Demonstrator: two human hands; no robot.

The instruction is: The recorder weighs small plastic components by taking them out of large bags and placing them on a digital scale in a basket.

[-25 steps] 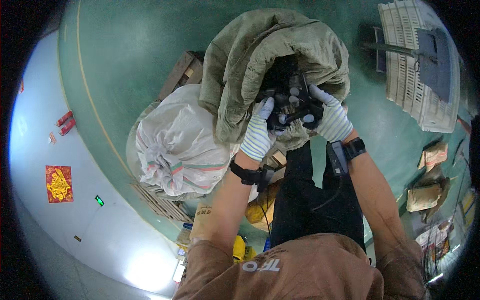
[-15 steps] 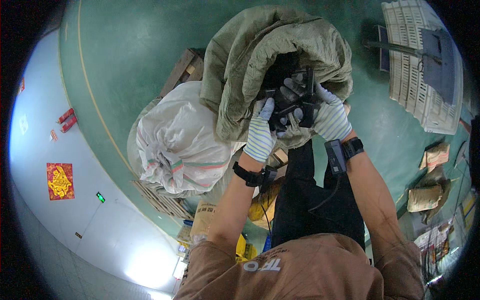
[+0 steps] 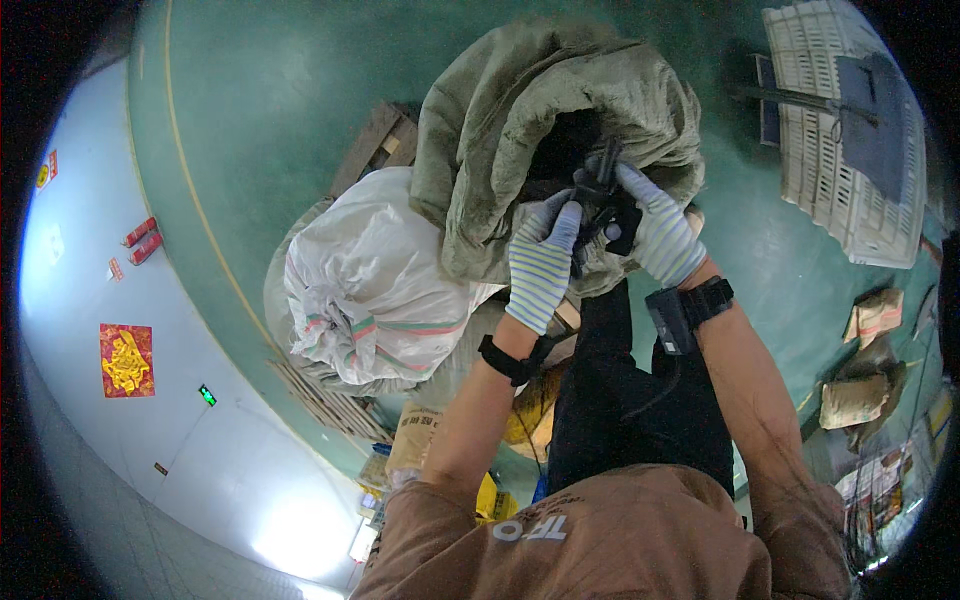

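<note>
Both my hands, in white gloves with coloured stripes, are over the mouth of a large grey-green woven sack [image 3: 470,150]. Between them are black, angular plastic-looking parts [image 3: 598,190] whose exact kind I cannot make out. My left hand [image 3: 545,250] is closed, thumb and fingers pinching the parts from the left. My right hand [image 3: 660,228] is curled round them from the right, its fingers partly hidden behind the black pieces. The dark inside of the sack [image 3: 565,145] shows just beyond my hands.
Left of the sack stands a tied white woven bag [image 3: 375,270]. A wooden pallet [image 3: 372,150] shows behind it. White slatted crates [image 3: 815,130] are at the right, with folded tan sacks [image 3: 855,400] on the floor nearer me. Red fire extinguishers [image 3: 142,240] are by the left wall.
The wide cluster of black parts between my hands has become a smaller bunch. My left hand has moved right, closer to my right hand. The view has shifted slightly.
</note>
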